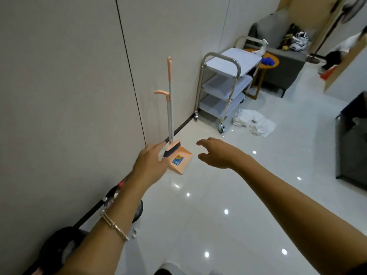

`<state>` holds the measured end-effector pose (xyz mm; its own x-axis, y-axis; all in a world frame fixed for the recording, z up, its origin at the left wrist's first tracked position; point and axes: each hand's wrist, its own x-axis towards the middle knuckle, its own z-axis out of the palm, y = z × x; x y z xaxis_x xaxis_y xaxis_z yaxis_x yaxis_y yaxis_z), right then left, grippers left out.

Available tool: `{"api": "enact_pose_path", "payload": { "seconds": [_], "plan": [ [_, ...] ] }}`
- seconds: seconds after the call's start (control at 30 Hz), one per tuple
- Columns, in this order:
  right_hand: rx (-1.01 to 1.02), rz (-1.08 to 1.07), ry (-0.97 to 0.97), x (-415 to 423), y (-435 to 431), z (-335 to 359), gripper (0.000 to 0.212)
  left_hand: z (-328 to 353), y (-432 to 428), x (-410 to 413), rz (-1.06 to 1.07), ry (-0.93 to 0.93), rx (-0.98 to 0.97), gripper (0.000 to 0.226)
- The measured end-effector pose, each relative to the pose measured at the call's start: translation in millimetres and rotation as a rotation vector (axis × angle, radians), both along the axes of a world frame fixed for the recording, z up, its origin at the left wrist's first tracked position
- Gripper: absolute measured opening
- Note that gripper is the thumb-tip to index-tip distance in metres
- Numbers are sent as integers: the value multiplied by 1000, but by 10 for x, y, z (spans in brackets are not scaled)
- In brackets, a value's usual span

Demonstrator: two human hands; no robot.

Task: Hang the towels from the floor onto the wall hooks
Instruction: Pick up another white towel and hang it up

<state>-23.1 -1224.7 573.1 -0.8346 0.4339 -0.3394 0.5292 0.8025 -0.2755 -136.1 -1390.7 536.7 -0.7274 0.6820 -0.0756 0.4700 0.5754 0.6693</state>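
Both your hands are empty: your left hand (151, 161) is spread with its fingers straight, your right hand (216, 153) loosely open, both held out over the floor (218, 205). The towels (254, 123) lie crumpled in a white heap well ahead, just beside the front wheel of the cart (222, 84). Your left hand appears near the upright broom (169, 108) and its dustpan (179, 159), so a careless swing could topple them. A towel edge may catch under the cart's wheel when you lift it. No wall hooks are in view, so you must find them before you carry anything.
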Motion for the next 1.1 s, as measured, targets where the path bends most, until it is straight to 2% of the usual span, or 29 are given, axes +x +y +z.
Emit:
{"api": "enact_pose_path", "payload": {
  "seconds": [0.13,0.37,0.5,0.97,1.1],
  "plan": [
    [10,-148,-36,373,149,-70,51,-21,339,30,-251,10,-55,45],
    [-44,-356,-42,913,546,-273,52,-194,914,332,-456,-62,-123,39],
    [-73,-392,-38,1055,912,-418,53,-307,1301,446,-493,-94,-170,37],
    [-132,-462,19,1751,2991,-550,52,-160,3548,1072,-576,75,-158,36],
    [-174,-468,-6,1911,3317,-703,52,-255,3828,1260,-618,34,-249,39]
  ]
}}
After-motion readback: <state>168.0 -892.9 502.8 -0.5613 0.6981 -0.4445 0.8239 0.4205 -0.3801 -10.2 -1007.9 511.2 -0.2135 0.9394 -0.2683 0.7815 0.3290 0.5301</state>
